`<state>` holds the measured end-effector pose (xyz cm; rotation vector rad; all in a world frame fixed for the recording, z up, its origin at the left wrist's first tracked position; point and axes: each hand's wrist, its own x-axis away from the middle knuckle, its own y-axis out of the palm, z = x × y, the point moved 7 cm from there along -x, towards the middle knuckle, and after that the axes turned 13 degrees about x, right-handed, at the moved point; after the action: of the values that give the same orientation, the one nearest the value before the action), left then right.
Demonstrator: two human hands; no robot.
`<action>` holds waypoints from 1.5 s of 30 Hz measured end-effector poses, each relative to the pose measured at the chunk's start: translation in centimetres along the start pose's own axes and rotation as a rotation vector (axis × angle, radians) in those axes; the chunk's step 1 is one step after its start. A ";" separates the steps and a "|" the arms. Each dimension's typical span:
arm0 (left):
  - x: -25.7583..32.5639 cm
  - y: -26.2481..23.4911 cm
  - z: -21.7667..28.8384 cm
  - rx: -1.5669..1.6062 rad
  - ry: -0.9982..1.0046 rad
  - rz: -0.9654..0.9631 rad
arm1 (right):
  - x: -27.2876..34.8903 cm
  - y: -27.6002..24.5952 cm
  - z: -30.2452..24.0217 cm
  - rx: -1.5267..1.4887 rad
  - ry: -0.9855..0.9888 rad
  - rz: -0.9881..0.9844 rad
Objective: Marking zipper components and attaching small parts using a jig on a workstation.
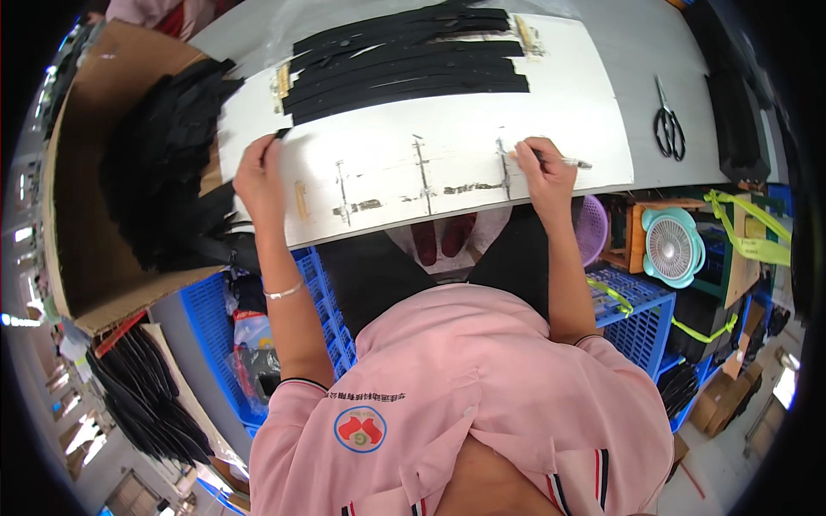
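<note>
A white board (594, 129) lies on the table, with dark marks along its near part. Across its far part run several black fabric strips (404, 73), side by side. My left hand (260, 185) is closed at the board's left side, its fingertips pinching a small black end, apparently of a strip; the rest of that piece cannot be made out. Over the right-hand dark mark, my right hand (548, 176) is closed around a slim pen (578, 163), which points left. Its tip is partly hidden by the fingers.
A cardboard box (86, 284) heaped with black strips (163, 163) stands at the left. Black-handled scissors (668, 129) lie to the right of the board. Blue crates (632, 301), a turquoise fan (674, 248) and a purple basket (592, 228) sit below the table edge.
</note>
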<state>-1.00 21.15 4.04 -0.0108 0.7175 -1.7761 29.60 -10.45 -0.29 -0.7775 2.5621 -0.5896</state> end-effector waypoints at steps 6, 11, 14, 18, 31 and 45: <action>6.0 12.3 10.6 0.214 0.129 -0.571 | 0.1 -0.3 -3.5 0.180 -0.287 0.142; 9.7 18.4 13.6 0.225 0.189 -0.648 | 3.8 0.5 -6.8 0.530 -0.507 0.158; 10.6 18.4 14.2 0.216 0.217 -0.635 | 5.3 0.7 -5.5 0.637 -0.537 0.109; 10.7 15.0 12.5 0.164 0.333 -0.479 | 5.6 -2.1 -3.8 0.734 -0.481 0.194; 14.4 5.9 6.4 -0.289 0.199 -0.362 | 5.6 -3.1 -2.5 0.751 -0.490 0.230; 14.9 2.8 3.6 -0.268 0.109 -0.207 | 3.8 -0.1 -8.0 0.718 -0.334 0.107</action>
<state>-2.29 6.02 0.52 -0.1749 1.0613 -1.8739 22.90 -10.58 5.51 -0.4299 1.8683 -1.1390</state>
